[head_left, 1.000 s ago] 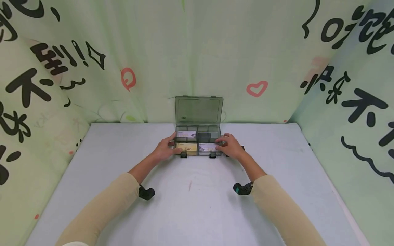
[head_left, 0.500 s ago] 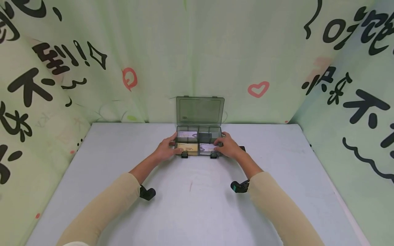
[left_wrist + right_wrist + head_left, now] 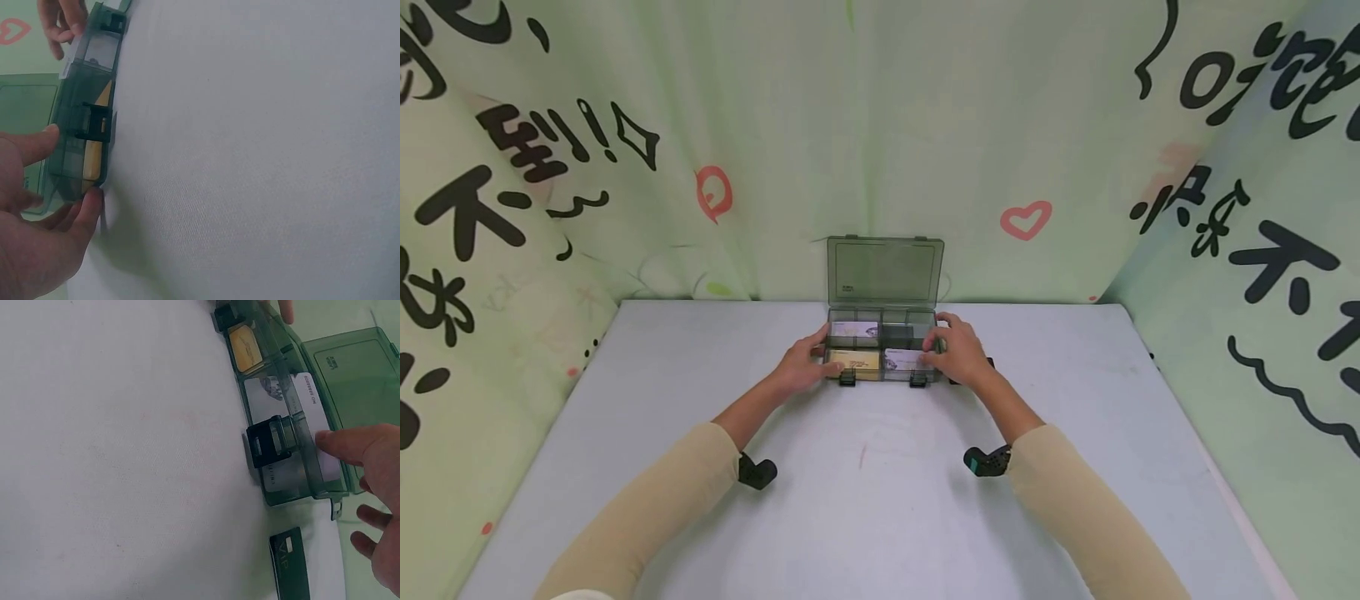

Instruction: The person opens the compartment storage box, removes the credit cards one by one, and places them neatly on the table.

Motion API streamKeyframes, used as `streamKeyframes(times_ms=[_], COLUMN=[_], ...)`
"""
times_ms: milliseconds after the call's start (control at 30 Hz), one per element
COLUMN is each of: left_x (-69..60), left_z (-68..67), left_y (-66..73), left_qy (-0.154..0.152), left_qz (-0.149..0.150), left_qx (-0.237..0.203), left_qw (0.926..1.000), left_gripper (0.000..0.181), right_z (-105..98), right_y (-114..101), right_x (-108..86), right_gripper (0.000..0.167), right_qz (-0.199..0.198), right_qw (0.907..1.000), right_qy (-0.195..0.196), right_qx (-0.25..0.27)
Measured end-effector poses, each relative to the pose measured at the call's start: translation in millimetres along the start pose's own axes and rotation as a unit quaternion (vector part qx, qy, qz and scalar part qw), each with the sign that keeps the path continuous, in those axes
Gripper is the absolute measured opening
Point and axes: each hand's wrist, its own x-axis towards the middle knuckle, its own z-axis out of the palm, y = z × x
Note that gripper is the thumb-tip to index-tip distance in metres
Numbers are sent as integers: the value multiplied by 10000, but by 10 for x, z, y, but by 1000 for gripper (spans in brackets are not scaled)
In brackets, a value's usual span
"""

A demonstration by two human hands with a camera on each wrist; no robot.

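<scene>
A translucent dark-green compartment box (image 3: 886, 346) stands at the table's back with its lid (image 3: 885, 271) raised. My left hand (image 3: 802, 365) grips its left end, thumb at the front rim and fingers along the side. My right hand (image 3: 961, 354) is at the right end. Its thumb touches a white printed card (image 3: 315, 415) in the front-right compartment; the other visible fingers are apart from that card. A yellow card (image 3: 855, 360) sits in the front-left compartment, and a pale purple card (image 3: 855, 329) in the one behind it. The back-right compartment looks dark inside.
A dark VIP card (image 3: 290, 565) lies on the white table (image 3: 865, 500) beside the box's right end, mostly hidden by my right hand in the head view. Two black latches hang at the box front. A printed curtain (image 3: 760, 150) hangs behind and at both sides.
My right hand has shifted slightly at the front-right compartment, its fingers lifting a little. My left hand and the box stay put; the head view moves slightly.
</scene>
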Motion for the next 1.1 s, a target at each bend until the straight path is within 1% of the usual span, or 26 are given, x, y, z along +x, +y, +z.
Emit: streamKeyframes(times_ms=[100, 233, 333, 433, 500, 567, 700, 800, 867, 967, 1100], left_x=[0, -2, -6, -5, -3, -2, 7, 12, 11, 6, 8], left_z=[-5, -4, -1, 4, 4, 8, 18, 25, 23, 13, 2], left_y=[-8, -11, -9, -8, -9, -6, -6, -1, 5, 13, 8], left_qy=[-20, -31, -30, -16, -5, 7, 13, 6, 11, 13, 1], left_qz=[15, -11, 11, 28, 63, 36, 19, -6, -24, -12, -6], left_qx=[-2, -14, -13, -23, 3, -11, -5, 12, 20, 20, 25], left_qw=[10000, 10000, 10000, 10000, 10000, 10000, 10000, 10000, 10000, 10000, 10000], left_gripper=[86, 86, 86, 86, 85, 85, 85, 85, 85, 85, 85], right_z=[1, 15, 38, 74, 104, 126, 143, 113, 69, -21, -172], right_y=[-49, -116, -163, -212, -248, -285, -353, -380, -374, -315, -174], right_x=[-6, 4, 24, 52, 74, 90, 113, 121, 126, 132, 100], right_gripper=[19, 20, 14, 9, 13, 19, 29, 33, 36, 36, 29], right_qz=[-41, -150, -298, -441, -524, -595, -775, -869, -827, -622, -335], right_qw=[9998, 9992, 9981, 9960, 9945, 9937, 9925, 9920, 9933, 9968, 9994], right_qy=[66, -156, -493, -766, -854, -889, -946, -887, -756, -434, 46], right_qx=[-186, -326, -206, 162, 300, 327, 50, -222, -284, -240, -41])
